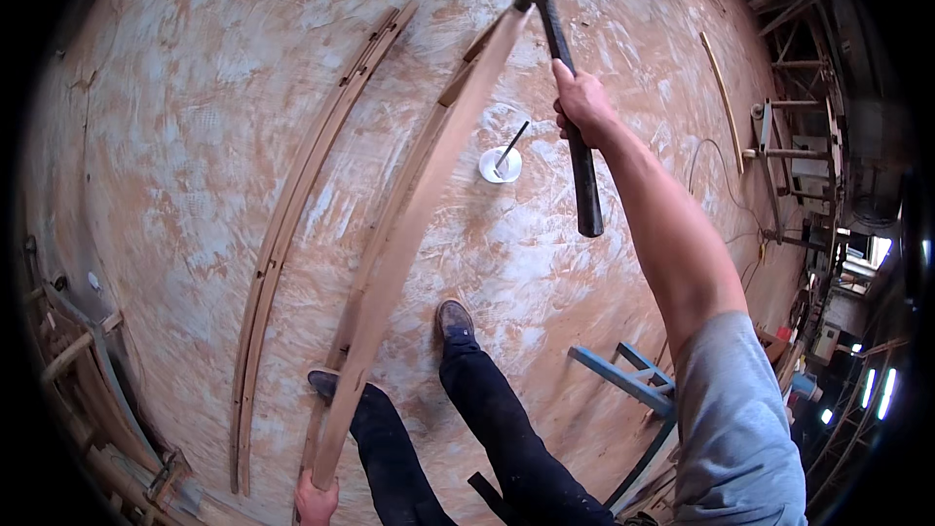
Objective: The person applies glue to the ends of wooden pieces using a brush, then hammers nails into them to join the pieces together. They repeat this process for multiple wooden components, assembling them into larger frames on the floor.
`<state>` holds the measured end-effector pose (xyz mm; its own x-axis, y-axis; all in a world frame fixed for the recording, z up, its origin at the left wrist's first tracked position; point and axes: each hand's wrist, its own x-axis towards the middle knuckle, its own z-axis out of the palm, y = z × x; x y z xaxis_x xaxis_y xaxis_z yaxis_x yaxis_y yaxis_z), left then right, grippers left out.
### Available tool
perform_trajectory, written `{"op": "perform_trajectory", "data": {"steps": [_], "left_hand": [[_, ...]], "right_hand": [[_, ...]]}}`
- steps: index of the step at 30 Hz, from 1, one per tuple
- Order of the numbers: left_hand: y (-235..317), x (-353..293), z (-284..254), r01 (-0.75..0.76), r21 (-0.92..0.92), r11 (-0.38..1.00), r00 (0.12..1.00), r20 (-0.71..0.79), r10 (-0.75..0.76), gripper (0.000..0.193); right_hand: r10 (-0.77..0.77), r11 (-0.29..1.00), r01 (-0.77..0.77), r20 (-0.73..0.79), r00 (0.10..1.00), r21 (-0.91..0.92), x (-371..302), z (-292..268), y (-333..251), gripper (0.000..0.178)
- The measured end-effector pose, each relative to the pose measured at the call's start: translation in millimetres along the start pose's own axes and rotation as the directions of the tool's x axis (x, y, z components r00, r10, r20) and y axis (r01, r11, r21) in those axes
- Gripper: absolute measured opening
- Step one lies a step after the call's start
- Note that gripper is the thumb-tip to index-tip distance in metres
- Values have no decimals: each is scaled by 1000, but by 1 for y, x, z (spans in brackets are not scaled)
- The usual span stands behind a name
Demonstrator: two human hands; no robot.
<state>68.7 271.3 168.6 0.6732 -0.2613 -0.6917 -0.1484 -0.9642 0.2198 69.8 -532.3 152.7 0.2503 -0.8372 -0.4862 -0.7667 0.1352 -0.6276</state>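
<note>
My right hand (pixel 581 105) is closed round the black handle of a claw hammer (pixel 586 185), roughly midway along it. The hammer's head is at the far end of a long wooden frame (pixel 429 190); whether it touches the wood I cannot tell. This frame has two long rails, with short crosspieces between them near the far end. At its near end my left hand (pixel 317 499) grips the wooden frame, its fingers partly hidden at the picture's lower edge. The frame slants from lower left to upper middle, passing over my left shoe.
Left of the frame lie two long notched wooden rails (pixel 292 195) side by side. A white cup (pixel 500 166) with a dark stick in it stands on the stained floor. At the right are a blue metal stand (pixel 628 380), a thin wooden strip (pixel 723 102) and wooden racks (pixel 794 151).
</note>
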Motion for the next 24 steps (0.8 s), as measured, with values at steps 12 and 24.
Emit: {"op": "perform_trajectory", "data": {"steps": [12,24], "left_hand": [[11,-8,11,-5,5,1000,999,44,5,37],[16,-31,12,15,-44,999,999,46,-13,33]], "right_hand": [[-45,989,55,-78,996,138,-14,-3,-13,43],[83,996,-81,34,996,-47,-3,-16,-5,46]]}}
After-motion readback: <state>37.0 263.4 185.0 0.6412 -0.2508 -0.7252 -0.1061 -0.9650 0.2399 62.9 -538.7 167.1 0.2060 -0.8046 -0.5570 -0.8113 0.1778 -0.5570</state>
